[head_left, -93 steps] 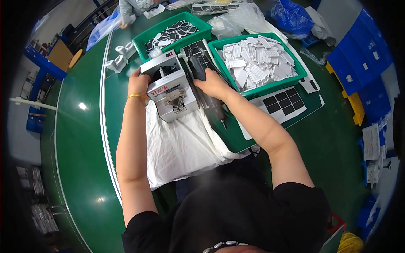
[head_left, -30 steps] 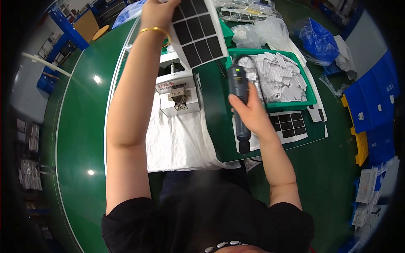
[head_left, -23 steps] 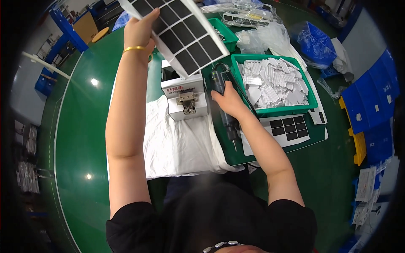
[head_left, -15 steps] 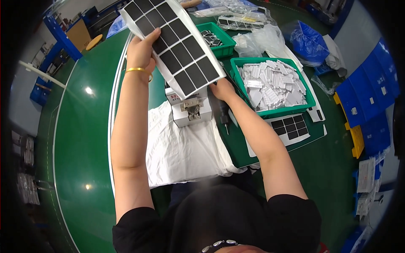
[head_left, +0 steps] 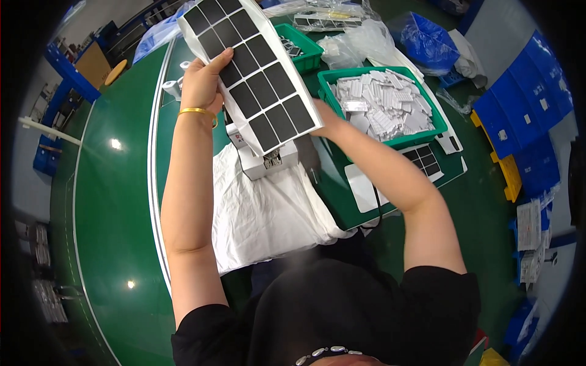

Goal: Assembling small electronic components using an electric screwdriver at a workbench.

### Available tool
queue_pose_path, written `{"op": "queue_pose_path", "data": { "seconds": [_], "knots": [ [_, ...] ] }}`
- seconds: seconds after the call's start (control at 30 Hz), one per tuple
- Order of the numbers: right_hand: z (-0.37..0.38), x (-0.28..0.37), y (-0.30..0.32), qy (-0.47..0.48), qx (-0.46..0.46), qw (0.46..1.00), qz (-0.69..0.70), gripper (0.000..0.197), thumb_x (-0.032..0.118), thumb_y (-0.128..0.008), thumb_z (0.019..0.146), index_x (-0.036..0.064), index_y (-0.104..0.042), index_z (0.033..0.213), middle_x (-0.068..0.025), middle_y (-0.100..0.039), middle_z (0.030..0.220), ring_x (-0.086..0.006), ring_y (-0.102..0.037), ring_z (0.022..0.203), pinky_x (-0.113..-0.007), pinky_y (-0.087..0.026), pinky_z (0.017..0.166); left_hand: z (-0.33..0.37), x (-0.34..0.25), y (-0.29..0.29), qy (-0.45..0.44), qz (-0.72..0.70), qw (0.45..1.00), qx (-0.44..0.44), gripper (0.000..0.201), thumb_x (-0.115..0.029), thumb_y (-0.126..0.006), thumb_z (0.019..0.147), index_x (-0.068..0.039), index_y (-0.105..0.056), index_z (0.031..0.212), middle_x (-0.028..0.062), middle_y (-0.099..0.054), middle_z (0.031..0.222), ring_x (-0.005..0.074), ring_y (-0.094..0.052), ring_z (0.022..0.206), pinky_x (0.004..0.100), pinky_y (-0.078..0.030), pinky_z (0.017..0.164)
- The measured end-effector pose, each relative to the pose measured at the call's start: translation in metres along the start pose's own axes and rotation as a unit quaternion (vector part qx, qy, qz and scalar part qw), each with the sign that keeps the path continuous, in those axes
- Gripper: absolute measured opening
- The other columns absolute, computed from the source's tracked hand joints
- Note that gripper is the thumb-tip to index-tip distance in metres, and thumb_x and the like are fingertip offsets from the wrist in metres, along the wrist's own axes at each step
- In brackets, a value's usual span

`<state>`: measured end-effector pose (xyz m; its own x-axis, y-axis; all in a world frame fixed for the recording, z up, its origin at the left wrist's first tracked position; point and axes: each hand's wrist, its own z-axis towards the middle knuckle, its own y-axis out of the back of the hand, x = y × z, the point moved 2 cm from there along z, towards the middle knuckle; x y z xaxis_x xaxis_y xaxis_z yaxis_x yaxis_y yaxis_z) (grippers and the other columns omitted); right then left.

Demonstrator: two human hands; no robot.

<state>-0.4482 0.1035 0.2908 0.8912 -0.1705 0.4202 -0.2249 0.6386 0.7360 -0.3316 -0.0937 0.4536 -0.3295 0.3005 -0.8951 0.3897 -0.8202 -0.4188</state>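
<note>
My left hand [head_left: 202, 82] is closed on the edge of a white sheet of black square stickers [head_left: 246, 60], its thumb pressed on the front. The sheet is raised and tilted over a small white label-dispensing machine [head_left: 268, 163], covering much of it. My right hand [head_left: 326, 119] is just past the sheet's lower right corner; its fingers are hidden behind the sheet. Below that hand a dark, slim tool [head_left: 310, 160] is smeared by motion. Under the machine and toward me lies a white cloth [head_left: 262, 213].
To the right stands a green bin [head_left: 395, 145] heaped with white flat pieces; a smaller green bin [head_left: 312, 56] is behind it. Another sticker sheet [head_left: 424, 160] lies under my right forearm. Clear plastic bags [head_left: 366, 46] lie at the back. White rolls [head_left: 173, 89] are beside my left hand.
My right hand has moved up and inward, its fingers now behind the sheet. The dark tool below it has shifted and blurred. My left hand still holds the sheet, and the whole view has shifted slightly.
</note>
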Motion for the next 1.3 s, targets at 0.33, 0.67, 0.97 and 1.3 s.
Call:
{"op": "queue_pose_path", "data": {
  "seconds": [0.33,0.67,0.97,1.3],
  "knots": [
    [-0.151,0.095,0.115,-0.263,0.058,0.950,-0.159,0.023,0.025,-0.071,0.082,0.0062,-0.064,0.094,-0.0116,-0.065,0.070,-0.0318,-0.064,0.068,-0.043,-0.050,0.059,0.003,0.019,-0.021,0.043,-0.035,0.998,0.033,0.036,-0.005,-0.069,0.086,0.006,-0.055,0.117,0.0171,-0.064,0.111,0.0267,-0.066,0.098,0.0403,-0.056,0.087],
    [-0.149,0.072,0.129,-0.353,-0.012,0.933,0.068,0.033,0.031,-0.058,0.096,0.0034,-0.065,0.113,-0.0075,-0.069,0.099,-0.0136,-0.063,0.073,-0.027,-0.050,0.064,-0.016,0.057,-0.071,0.129,0.031,0.985,0.109,0.031,-0.006,-0.069,0.085,0.004,-0.058,0.112,0.0150,-0.068,0.104,0.0230,-0.067,0.090,0.0379,-0.056,0.080],
    [-0.094,0.087,0.155,-0.294,-0.055,0.801,0.518,0.030,0.011,-0.058,0.093,-0.0013,-0.056,0.120,-0.0059,-0.063,0.107,-0.0110,-0.059,0.095,-0.028,-0.050,0.083,-0.060,0.087,-0.129,0.149,0.136,0.960,0.192,0.057,-0.012,-0.073,0.084,0.005,-0.044,0.131,0.0159,-0.061,0.118,0.0214,-0.061,0.102,0.0332,-0.050,0.088],
    [0.014,-0.127,0.196,-0.491,-0.266,0.732,0.391,0.009,0.013,-0.064,0.088,0.0046,-0.060,0.090,-0.0057,-0.061,0.076,-0.0139,-0.058,0.061,-0.025,-0.042,0.045,-0.077,0.058,-0.065,0.027,0.152,0.977,0.147,0.062,-0.015,-0.064,0.092,0.000,-0.032,0.143,0.0140,-0.057,0.118,0.0186,-0.061,0.101,0.0307,-0.050,0.088]
  ]
}}
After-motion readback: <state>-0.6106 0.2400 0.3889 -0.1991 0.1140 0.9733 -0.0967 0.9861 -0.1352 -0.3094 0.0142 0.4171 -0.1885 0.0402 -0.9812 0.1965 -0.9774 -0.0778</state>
